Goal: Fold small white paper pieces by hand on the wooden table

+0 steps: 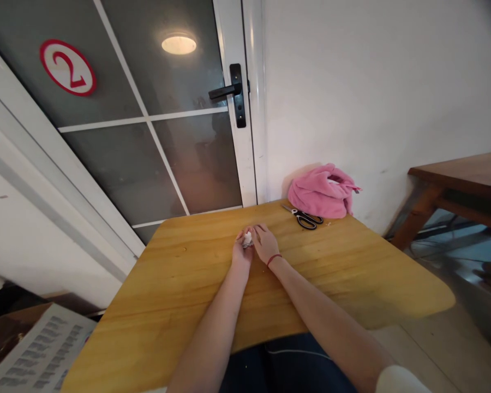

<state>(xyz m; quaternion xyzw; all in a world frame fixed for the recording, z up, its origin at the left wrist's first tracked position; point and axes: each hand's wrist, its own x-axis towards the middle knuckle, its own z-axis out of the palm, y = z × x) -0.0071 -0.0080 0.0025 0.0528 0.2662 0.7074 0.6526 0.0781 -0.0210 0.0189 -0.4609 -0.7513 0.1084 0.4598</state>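
Observation:
A small crumpled white piece, which looks like paper or tissue, sits between my two hands over the middle of the wooden table. My left hand is curled around it from the left. From the right, my right hand closes over it, with a red band on that wrist. Fingers cover much of the piece, so its full shape is hidden. Beyond the right hand lies a pair of scissors with black handles, apart from both hands.
A pink plush cloth bundle rests at the table's back right, against the white wall. Behind the table stands a glazed door with a black handle. A brown table is at the right, and a printed box at the lower left.

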